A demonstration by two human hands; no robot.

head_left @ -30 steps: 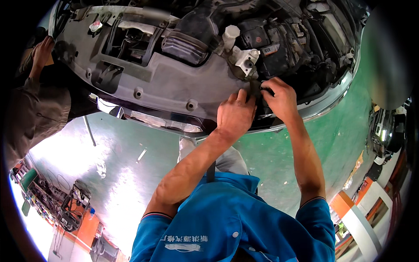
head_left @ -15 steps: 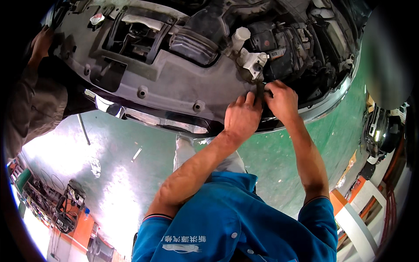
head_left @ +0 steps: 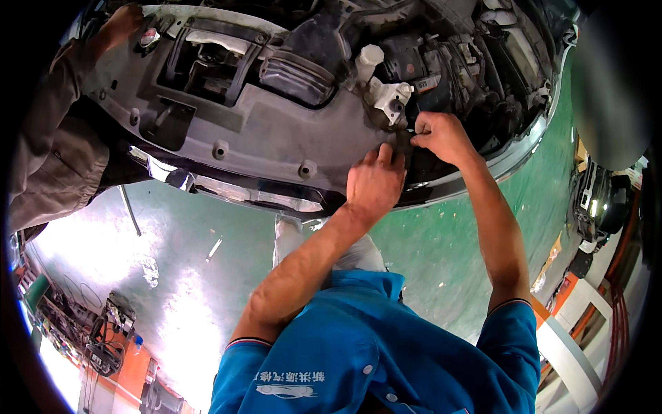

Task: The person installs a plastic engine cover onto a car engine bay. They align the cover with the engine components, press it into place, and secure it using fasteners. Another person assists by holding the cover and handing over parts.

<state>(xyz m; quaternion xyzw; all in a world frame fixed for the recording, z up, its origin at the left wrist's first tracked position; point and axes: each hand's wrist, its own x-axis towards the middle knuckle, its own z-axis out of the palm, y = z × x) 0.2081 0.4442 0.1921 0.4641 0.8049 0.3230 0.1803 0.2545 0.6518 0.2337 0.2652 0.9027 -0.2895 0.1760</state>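
Over the front bumper point(head_left: 514, 154), one left hand point(head_left: 376, 178), fingers bent at the right end of the grey radiator cover point(head_left: 276, 131), one right hand point(head_left: 440, 135), finger and thumb pinched, both holds hidden, dark gap point(head_left: 431, 165) beside; beyond, one white filler neck point(head_left: 369, 58)

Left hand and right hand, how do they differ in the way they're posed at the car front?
The left hand points mostly forward, while the right hand turns inward, pointing left. The left hand lies over the front edge of the grey panel; the right hand reaches farther forward, beside the panel and nearer the white bracket. Both are bare; whether either grips anything is unclear.
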